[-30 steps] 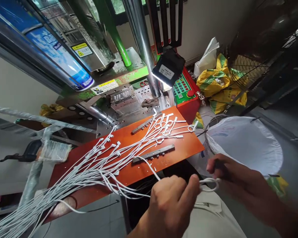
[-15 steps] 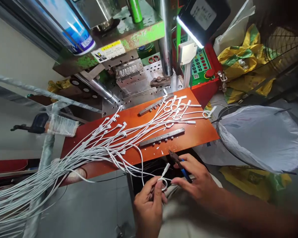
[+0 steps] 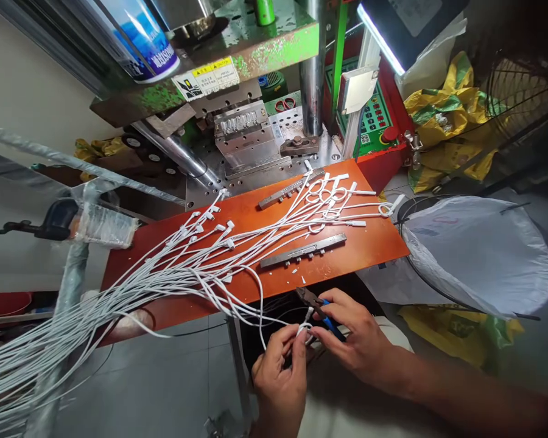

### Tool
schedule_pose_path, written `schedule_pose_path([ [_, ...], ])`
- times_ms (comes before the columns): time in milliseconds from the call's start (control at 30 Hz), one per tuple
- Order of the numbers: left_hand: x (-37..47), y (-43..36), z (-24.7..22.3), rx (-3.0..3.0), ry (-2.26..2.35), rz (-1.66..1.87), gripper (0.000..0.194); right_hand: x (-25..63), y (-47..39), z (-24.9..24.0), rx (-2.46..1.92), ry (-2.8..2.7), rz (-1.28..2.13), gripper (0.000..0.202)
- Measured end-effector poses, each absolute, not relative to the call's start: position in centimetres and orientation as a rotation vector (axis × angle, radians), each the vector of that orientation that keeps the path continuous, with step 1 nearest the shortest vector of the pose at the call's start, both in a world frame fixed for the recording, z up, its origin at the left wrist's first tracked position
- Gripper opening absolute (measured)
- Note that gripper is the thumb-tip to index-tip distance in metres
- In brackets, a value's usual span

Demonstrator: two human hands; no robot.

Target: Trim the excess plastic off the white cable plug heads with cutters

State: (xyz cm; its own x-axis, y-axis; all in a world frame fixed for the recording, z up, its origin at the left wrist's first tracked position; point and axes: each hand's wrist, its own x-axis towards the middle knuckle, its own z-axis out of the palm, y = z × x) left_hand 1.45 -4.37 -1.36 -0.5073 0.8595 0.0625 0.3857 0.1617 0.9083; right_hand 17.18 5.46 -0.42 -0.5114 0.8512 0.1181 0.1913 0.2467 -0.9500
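My left hand (image 3: 281,368) pinches a looped white cable (image 3: 261,286) below the board's front edge, its fingers closed. A small white connector end (image 3: 309,312) sticks up from the loop. My right hand (image 3: 358,331) is wrapped round blue-handled cutting pliers (image 3: 309,297), whose dark jaws point up and left. The right thumb and the left fingertips meet at the loop, partly hiding it. Beyond my hands, many white cables (image 3: 150,291) run across an orange board (image 3: 369,243), several of them ending in loops at the right.
Two metal bars with pegs, a near one (image 3: 304,250) and a far one (image 3: 288,190), lie on the board among white scraps. Behind stands a press with a metal mould (image 3: 242,137). A control box (image 3: 381,125) and a white-lined bin (image 3: 484,255) are at the right, a clamp (image 3: 57,220) at the left.
My hands have come together at the cable loop, and the connector end now stands partly behind my right fingers. The pliers have shifted slightly left and down. The camera view has shifted a little.
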Motion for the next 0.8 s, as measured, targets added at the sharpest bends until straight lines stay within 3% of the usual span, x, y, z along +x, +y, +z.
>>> schedule_pose_path([
  [100,0.7,-4.1,-1.7,1.485,1.995,1.337,0.011,16.8,5.4,-0.5,-0.925,-1.867,1.382,0.014],
  [300,-0.1,-3.5,-1.6,1.889,1.922,1.368,0.015,16.0,5.0,-1.0,-0.938,-1.784,1.262,0.014],
  [433,0.6,-4.7,-1.9,1.388,1.955,1.433,0.01,16.1,5.2,-1.1,-1.046,-1.705,1.317,0.017],
  [567,1.1,-5.1,-2.0,0.777,1.731,1.423,0.028,16.4,5.3,-1.3,-1.06,-1.659,1.429,0.019],
  [800,-0.1,-4.2,-0.8,0.461,1.462,1.392,0.04,17.8,6.1,-1.4,-0.932,-1.581,1.696,0.022],
])
